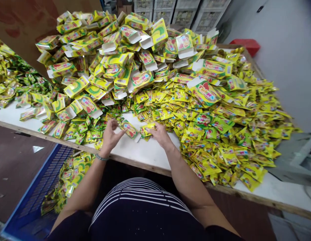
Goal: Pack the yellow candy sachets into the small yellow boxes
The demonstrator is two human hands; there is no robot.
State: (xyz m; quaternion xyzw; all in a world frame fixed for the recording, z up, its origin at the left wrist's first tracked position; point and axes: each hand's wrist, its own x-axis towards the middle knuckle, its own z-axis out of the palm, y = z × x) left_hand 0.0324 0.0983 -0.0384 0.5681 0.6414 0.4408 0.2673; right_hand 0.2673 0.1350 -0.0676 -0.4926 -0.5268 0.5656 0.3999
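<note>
My left hand (110, 138) is over the white tabletop, thumb and fingers apart with nothing between them. Its thumb tip is close to the near end of a small yellow-green carton (130, 129); I cannot tell whether they touch. That carton lies flat, with an open white flap at its right end. Just to the right of this flap, my right hand (160, 134) pinches shiny yellow sachets (146, 130) between thumb and fingers. How many sachets it holds is unclear. Loose yellow sachets (220, 137) are heaped beside the right hand, and green ones (87, 129) beside the left.
Open-flapped cartons (115, 60) form a high pile at the back of the table (135, 152). A blue crate (37, 180) holding filled-looking cartons stands below the front edge at left. White crates (185, 15) are stacked behind, and a red object (245, 46) sits by the wall.
</note>
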